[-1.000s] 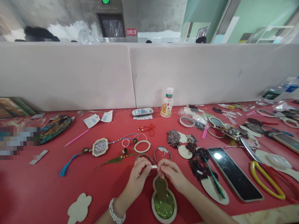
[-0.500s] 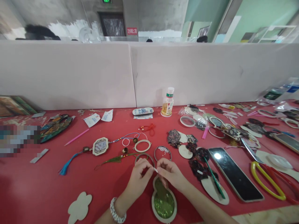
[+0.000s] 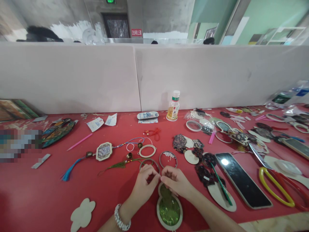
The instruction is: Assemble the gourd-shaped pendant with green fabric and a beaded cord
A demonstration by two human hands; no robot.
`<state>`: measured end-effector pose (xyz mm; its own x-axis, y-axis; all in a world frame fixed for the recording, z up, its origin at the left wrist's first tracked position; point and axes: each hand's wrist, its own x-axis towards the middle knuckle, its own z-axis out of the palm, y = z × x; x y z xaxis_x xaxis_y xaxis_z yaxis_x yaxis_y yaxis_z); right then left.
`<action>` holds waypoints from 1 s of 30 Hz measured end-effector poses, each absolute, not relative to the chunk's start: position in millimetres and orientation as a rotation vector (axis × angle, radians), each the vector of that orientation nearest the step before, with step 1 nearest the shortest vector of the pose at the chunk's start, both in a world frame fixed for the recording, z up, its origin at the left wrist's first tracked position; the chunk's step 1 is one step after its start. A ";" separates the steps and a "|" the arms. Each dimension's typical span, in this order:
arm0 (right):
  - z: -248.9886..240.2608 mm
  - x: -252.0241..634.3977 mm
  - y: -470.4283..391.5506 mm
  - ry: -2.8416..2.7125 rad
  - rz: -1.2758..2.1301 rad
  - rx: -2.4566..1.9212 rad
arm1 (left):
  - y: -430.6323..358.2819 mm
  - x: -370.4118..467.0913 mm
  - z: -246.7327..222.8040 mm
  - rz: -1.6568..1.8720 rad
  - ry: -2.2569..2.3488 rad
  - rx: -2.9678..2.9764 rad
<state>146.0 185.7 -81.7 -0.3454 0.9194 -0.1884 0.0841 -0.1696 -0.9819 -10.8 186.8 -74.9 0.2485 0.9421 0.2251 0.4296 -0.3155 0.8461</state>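
Pinching narrowly at the lower centre of the frame, the left hand (image 3: 145,181) and the right hand (image 3: 178,183) are poising their thumbs and forefingers almost tip to tip. Whatever may be lying between those tips is proving too small and too covered to make out, so I'm not calling it either way!

Just below, at the bottom centre, a gourd-shaped plaque with a pale, wood-like rim and a glossy, translucent green middle (image 3: 169,211) is lying flat on the smooth red tabletop (image 3: 48,199). The right hand's curled lower fingers are hanging over its slimmer upper end; whether they're touching it, I'm not managing to tell.

How's it going to handle? It's looking light and stiff, I'd judge. That green middle is gleaming, so it's probably being slick under a fingertip, and perhaps easily marked if pressed. The pale rim is offering the better hold: thumb and fingers straddling the waist, or gripping the broad lower edge.

Just above the hands, a thin, dark-rimmed round piece (image 3: 159,158) is holding tiny pale beads (image 3: 170,156), and a stray knuckle there would be risking a scatter. Over on the left wrist, a chunky white bracelet (image 3: 122,219) is keeping clear of the plaque.
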 end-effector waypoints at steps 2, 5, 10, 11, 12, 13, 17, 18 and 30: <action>-80.6 146.2 185.7 -1.426 1.579 -1.187 | 186.6 -10.7 -75.0 0.990 1.247 1.869; -78.6 145.9 185.8 -1.440 1.555 -1.185 | 186.3 -10.5 -75.6 0.987 1.241 1.874; -78.8 145.4 186.1 -1.467 1.520 -1.196 | 186.4 -9.9 -75.7 0.988 1.243 1.884; -78.8 145.4 186.1 -1.471 1.516 -1.206 | 186.4 -9.8 -75.6 0.986 1.242 1.882; -78.5 145.4 186.1 -1.476 1.512 -1.217 | 186.3 -9.7 -75.5 0.984 1.242 1.879; -78.0 145.3 186.0 -1.480 1.509 -1.228 | 186.3 -9.6 -75.5 0.985 1.242 1.875; -75.8 145.3 185.8 -1.482 1.516 -1.241 | 186.4 -10.1 -75.9 0.990 1.234 1.853; -75.6 145.4 185.8 -1.478 1.518 -1.241 | 186.5 -10.3 -75.9 0.987 1.229 1.849; -81.2 147.3 186.5 -1.507 1.514 -1.258 | 188.4 -12.2 -76.6 0.960 1.149 1.814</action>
<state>147.3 186.5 -81.2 -0.3280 0.9272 -0.1806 0.1762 -0.1278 -0.9760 -12.2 188.4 -76.6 0.3094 0.9318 0.1896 0.3524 -0.2976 0.8873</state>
